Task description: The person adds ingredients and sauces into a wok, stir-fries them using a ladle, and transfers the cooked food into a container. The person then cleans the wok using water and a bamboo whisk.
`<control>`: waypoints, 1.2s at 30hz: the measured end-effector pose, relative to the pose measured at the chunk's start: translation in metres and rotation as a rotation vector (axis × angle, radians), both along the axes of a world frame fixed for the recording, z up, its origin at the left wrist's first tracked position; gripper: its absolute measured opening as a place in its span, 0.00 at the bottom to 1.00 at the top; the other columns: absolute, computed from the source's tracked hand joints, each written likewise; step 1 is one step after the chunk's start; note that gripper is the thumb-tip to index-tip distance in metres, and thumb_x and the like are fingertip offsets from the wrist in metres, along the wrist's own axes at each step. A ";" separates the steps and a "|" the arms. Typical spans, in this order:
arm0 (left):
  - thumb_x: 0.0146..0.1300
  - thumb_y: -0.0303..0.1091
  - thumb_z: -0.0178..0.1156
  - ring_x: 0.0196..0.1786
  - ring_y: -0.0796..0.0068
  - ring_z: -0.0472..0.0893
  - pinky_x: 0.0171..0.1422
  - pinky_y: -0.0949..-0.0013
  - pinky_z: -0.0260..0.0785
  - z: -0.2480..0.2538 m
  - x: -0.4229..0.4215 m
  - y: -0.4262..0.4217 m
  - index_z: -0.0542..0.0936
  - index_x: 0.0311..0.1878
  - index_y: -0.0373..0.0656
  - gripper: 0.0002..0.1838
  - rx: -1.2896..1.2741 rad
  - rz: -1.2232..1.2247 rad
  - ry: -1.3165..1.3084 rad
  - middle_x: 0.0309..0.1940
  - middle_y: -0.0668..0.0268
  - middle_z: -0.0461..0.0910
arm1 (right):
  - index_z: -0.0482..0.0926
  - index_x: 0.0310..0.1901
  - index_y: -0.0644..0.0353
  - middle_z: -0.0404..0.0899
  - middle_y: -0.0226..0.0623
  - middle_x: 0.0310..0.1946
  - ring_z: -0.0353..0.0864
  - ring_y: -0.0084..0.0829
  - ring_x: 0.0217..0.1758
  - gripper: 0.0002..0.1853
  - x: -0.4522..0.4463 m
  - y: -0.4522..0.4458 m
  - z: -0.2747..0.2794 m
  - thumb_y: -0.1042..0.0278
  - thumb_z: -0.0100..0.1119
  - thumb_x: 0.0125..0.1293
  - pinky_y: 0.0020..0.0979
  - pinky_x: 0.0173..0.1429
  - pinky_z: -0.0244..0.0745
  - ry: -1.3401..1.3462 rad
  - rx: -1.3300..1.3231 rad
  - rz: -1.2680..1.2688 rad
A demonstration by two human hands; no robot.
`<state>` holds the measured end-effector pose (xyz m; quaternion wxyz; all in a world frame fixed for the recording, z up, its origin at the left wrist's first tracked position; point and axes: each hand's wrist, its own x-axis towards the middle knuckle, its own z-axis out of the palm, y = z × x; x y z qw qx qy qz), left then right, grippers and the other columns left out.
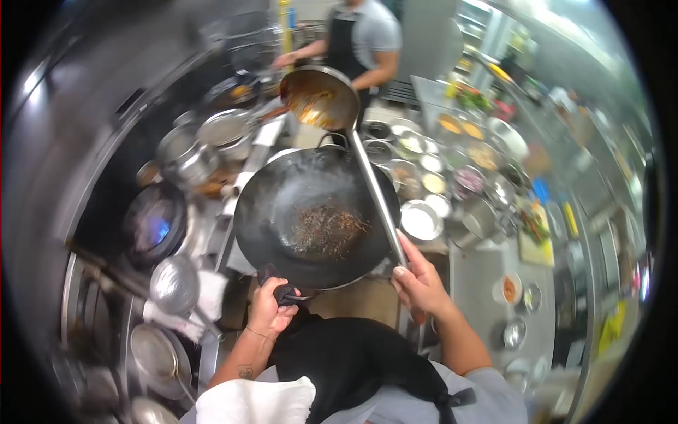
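Head view: a pot (pixel 227 134) and a skimmer (pixel 174 285) crowd my left, a white bowl (pixel 422 236) stands by the worktop (pixel 477 300) on my right, and a co-worker (pixel 367 39) is beyond the wok (pixel 282 205). Dark bits lie inside the wok, before me — the ladle (pixel 369 173) crosses its right side. My right fingers (pixel 415 254) wrap the ladle's handle; my left fingers (pixel 270 286) grip dark cloth (pixel 284 292) at the wok's near edge.

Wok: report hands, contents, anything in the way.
Left hand grips wok through dark cloth. Right hand holds ladle. Dark bits in wok. Person beyond ladle, apart from wok.
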<state>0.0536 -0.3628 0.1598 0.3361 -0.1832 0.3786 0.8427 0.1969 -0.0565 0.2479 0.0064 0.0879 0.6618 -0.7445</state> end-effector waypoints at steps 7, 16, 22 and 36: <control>0.69 0.32 0.58 0.13 0.76 0.64 0.17 0.71 0.57 -0.050 -0.083 -0.131 0.76 0.34 0.41 0.08 0.101 0.527 -0.031 0.27 0.58 0.81 | 0.58 0.85 0.42 0.85 0.47 0.42 0.79 0.25 0.33 0.38 -0.208 -0.117 -0.154 0.71 0.61 0.78 0.31 0.46 0.78 0.215 0.629 0.369; 0.67 0.31 0.60 0.15 0.78 0.66 0.16 0.71 0.56 -0.123 -0.273 -0.279 0.74 0.33 0.45 0.07 -0.129 1.029 0.046 0.25 0.68 0.73 | 0.53 0.85 0.53 0.83 0.64 0.59 0.90 0.48 0.44 0.40 -0.520 -0.318 -0.156 0.72 0.56 0.75 0.42 0.55 0.83 0.129 0.749 0.650; 0.66 0.32 0.61 0.19 0.79 0.71 0.16 0.74 0.56 -0.159 -0.348 -0.294 0.76 0.39 0.46 0.04 -0.118 1.150 0.014 0.28 0.68 0.76 | 0.58 0.80 0.65 0.85 0.69 0.50 0.84 0.67 0.56 0.38 -0.763 -0.475 -0.147 0.76 0.55 0.68 0.56 0.61 0.80 0.539 1.181 0.628; 0.81 0.60 0.51 0.17 0.76 0.71 0.18 0.75 0.56 -0.164 -0.226 -0.290 0.78 0.42 0.44 0.26 -0.135 0.833 -0.058 0.28 0.57 0.82 | 0.71 0.75 0.65 0.86 0.63 0.56 0.88 0.56 0.59 0.28 -0.856 -0.611 -0.188 0.68 0.46 0.75 0.50 0.65 0.82 0.428 1.497 0.699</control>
